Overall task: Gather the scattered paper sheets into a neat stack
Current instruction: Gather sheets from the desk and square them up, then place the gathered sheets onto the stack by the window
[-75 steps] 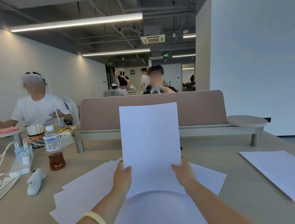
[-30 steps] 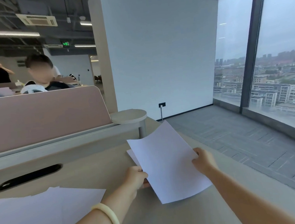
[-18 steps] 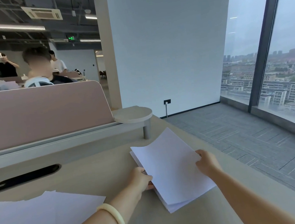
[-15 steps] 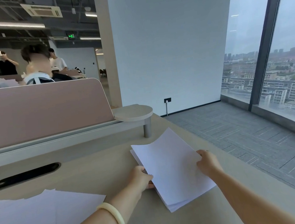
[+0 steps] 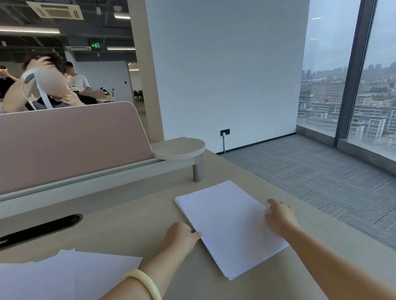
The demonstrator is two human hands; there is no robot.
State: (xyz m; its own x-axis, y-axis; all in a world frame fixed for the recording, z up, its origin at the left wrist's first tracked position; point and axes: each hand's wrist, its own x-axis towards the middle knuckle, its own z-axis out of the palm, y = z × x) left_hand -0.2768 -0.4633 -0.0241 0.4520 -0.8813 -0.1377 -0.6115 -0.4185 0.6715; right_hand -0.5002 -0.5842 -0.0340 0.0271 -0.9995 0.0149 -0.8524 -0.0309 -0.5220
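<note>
My left hand [image 5: 182, 235] presses flat-fingered against the near-left edge of the white paper stack [image 5: 230, 227] lying on the beige desk [image 5: 131, 219], my right hand [image 5: 279, 217] spread on its right side, so I should nudge both edges inward evenly before fetching the loose white sheets [image 5: 47, 285] at near left.

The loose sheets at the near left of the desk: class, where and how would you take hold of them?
Probably by the right edge of the loose sheets, coming from the right: they lie flat and fanned, and that edge sits nearest the left hand.
</note>
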